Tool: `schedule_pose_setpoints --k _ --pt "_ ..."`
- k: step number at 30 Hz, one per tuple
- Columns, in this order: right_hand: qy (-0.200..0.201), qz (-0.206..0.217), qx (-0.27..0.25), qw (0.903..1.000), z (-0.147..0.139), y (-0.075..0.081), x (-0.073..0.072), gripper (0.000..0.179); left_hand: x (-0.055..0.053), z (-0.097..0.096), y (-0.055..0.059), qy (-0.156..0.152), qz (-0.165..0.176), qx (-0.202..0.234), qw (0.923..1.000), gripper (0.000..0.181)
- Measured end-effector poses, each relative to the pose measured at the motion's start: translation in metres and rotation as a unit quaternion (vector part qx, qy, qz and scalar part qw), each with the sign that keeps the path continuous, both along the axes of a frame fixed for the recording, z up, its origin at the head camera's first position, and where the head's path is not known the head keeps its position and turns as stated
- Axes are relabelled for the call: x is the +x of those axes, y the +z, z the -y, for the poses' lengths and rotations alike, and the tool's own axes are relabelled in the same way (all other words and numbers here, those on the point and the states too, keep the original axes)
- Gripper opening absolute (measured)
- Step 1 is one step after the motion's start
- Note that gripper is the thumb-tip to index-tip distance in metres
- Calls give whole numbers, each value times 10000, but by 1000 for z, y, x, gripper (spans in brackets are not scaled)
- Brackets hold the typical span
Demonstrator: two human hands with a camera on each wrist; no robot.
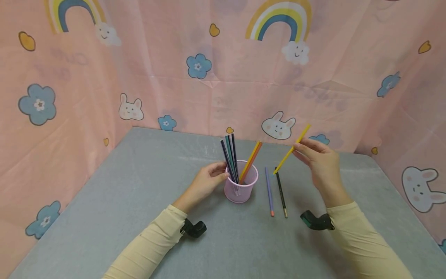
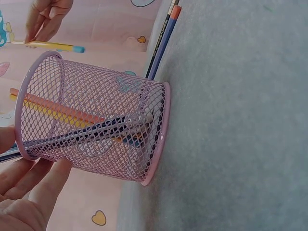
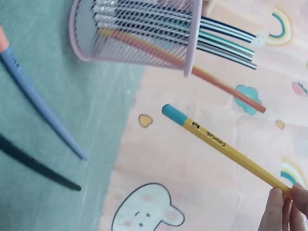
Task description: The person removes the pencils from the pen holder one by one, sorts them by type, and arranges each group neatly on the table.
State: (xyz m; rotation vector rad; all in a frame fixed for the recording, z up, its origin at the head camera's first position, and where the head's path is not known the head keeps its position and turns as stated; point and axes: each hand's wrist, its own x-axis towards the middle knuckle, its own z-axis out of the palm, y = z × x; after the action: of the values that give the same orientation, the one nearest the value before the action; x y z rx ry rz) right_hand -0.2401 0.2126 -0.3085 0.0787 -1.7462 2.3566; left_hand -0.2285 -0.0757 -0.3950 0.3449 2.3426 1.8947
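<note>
A pink mesh pencil cup (image 1: 239, 192) stands upright on the grey table. Dark and teal pencils (image 1: 229, 155) lean to its left side, while a yellow and an orange pencil (image 1: 251, 161) lean right. My left hand (image 1: 205, 180) holds the cup near its rim, thumb and fingers at the left side. Up and to the right of the cup, my right hand (image 1: 320, 162) pinches a yellow pencil (image 3: 231, 153) toward one end. That pencil's blue-tipped end points down and left, toward the cup, outside its rim.
To the right of the cup, a purple pencil (image 1: 269, 192) with an orange end and a black pencil (image 1: 280, 192) lie side by side on the table (image 1: 139, 186). A pink patterned cloth (image 1: 160, 46) hangs behind the table and along its sides.
</note>
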Motion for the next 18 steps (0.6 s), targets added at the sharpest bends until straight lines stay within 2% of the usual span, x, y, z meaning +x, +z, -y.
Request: schedule_pose_setpoints --k 10,18 --pt "-359 360 624 9968 -21 -9 -7 18 1 0 1 10 94 141 9999 46" --pt "-295 647 977 9927 -38 -15 -10 17 -1 -1 0 -13 117 372 9992 45"
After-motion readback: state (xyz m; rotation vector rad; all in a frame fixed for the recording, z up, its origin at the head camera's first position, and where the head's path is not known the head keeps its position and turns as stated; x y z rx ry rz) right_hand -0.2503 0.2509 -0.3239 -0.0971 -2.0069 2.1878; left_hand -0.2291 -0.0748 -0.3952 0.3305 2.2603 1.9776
